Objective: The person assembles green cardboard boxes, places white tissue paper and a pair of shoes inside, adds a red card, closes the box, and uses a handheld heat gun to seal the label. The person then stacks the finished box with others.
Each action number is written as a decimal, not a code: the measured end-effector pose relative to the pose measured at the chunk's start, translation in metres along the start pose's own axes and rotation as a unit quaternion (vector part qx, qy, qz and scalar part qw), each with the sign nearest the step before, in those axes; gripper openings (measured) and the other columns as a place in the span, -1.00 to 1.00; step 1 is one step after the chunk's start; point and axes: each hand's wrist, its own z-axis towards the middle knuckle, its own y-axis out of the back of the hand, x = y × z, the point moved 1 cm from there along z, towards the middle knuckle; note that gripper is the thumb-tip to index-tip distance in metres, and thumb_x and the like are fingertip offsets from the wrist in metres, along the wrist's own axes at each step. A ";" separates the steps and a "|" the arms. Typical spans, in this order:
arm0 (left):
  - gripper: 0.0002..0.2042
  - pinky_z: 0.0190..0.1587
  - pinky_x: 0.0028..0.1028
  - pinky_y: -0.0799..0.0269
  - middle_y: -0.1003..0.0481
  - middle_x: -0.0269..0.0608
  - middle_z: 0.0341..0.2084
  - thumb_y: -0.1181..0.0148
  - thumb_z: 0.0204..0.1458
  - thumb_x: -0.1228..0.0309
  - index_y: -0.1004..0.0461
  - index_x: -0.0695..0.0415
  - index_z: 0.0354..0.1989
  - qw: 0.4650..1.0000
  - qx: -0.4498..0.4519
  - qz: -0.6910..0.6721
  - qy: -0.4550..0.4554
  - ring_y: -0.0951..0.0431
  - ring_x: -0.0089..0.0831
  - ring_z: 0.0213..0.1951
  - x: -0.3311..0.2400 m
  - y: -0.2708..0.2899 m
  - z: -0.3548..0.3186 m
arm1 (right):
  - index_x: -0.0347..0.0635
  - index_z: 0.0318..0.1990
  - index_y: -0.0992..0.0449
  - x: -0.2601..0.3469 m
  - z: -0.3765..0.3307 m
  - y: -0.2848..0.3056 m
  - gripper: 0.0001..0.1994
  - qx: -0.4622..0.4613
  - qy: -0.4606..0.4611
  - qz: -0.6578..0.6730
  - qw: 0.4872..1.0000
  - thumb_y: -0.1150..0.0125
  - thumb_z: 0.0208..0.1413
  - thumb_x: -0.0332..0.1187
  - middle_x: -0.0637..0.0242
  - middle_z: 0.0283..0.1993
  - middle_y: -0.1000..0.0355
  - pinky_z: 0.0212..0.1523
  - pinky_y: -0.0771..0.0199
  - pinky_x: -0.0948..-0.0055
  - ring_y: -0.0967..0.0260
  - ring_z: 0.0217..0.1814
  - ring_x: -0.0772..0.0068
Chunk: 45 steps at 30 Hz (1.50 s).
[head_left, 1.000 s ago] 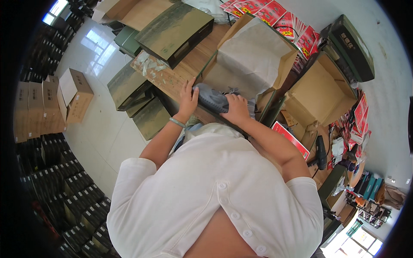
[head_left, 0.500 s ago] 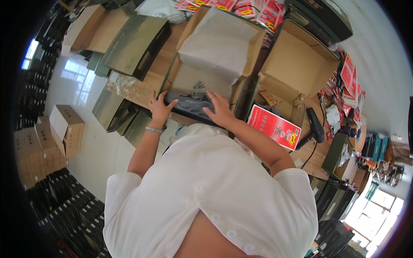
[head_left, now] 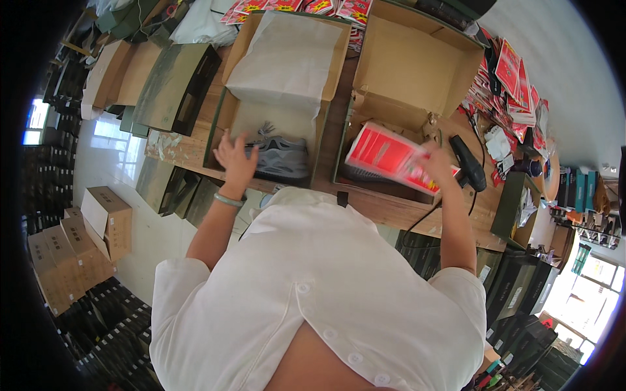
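A grey sneaker (head_left: 283, 158) lies in an open shoebox (head_left: 214, 133) lined with white tissue paper (head_left: 280, 62). Beside the shoe, at the box's near left, my left hand (head_left: 236, 159) is open with its fingers spread, holding nothing. My right hand (head_left: 438, 163) grips the right end of a flat red printed packet (head_left: 388, 156), smeared by motion. The packet is over the near part of a second open shoebox (head_left: 417, 58). Under it a dark shoe (head_left: 358, 174) shows only in part.
A black hair dryer (head_left: 468, 163) with a cord lies right of the second box. Piles of red packets (head_left: 518, 85) lie at the far right and back. A closed green shoebox (head_left: 173, 88) stands at left. Brown cartons (head_left: 107, 221) are stacked on the floor.
My right hand has left the sneaker, moved right and taken hold of the red packet, which is now lifted. My left hand has come off the sneaker.
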 end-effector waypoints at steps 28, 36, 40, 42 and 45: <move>-0.68 -0.04 -0.42 -0.36 -0.53 -0.22 -0.15 -0.24 0.07 0.47 -0.47 0.16 0.03 0.817 0.159 -0.530 -0.163 -0.48 -0.45 -0.09 -0.156 0.129 0.009 | -0.33 -0.35 -0.46 0.112 -0.008 0.028 -0.89 0.091 0.142 0.326 0.930 -0.26 -0.04 -0.56 0.40 -0.33 -0.26 -0.13 -0.25 0.56 -0.24 -0.22 0.56; -0.60 0.06 -0.47 -0.31 -0.42 -0.24 -0.01 -0.23 0.11 0.52 -0.33 0.16 0.13 0.694 0.235 -0.672 -0.105 -0.42 -0.49 -0.05 -0.130 0.120 0.003 | -0.32 -0.31 -0.45 0.121 -0.001 -0.003 -0.90 0.137 0.137 0.389 0.901 -0.23 0.03 -0.53 0.42 -0.26 -0.29 -0.09 -0.26 0.54 -0.25 -0.17 0.56; -0.64 0.08 -0.46 -0.30 -0.41 -0.23 -0.02 -0.21 0.12 0.52 -0.34 0.18 0.09 0.651 0.249 -0.707 -0.118 -0.42 -0.46 0.00 -0.118 0.121 0.006 | -0.33 -0.32 -0.44 0.135 0.001 -0.010 -0.89 0.150 0.138 0.379 0.903 -0.24 0.03 -0.52 0.41 -0.29 -0.27 -0.11 -0.27 0.54 -0.24 -0.20 0.55; -0.66 0.05 -0.47 -0.32 -0.41 -0.22 -0.03 -0.19 0.13 0.52 -0.34 0.20 0.08 0.708 0.231 -0.653 -0.138 -0.43 -0.46 -0.03 -0.116 0.127 0.004 | -0.32 -0.33 -0.43 0.142 0.000 -0.012 -0.89 0.149 0.133 0.393 0.898 -0.24 0.02 -0.52 0.40 -0.30 -0.25 -0.13 -0.27 0.54 -0.24 -0.22 0.55; -0.69 -0.01 -0.49 -0.35 -0.42 -0.22 -0.06 -0.19 0.13 0.50 -0.37 0.23 0.05 0.759 0.183 -0.603 -0.161 -0.43 -0.49 -0.06 -0.115 0.130 0.006 | -0.32 -0.33 -0.44 0.150 -0.001 -0.014 -0.90 0.143 0.123 0.410 0.892 -0.23 0.03 -0.53 0.42 -0.30 -0.26 -0.14 -0.27 0.54 -0.24 -0.23 0.56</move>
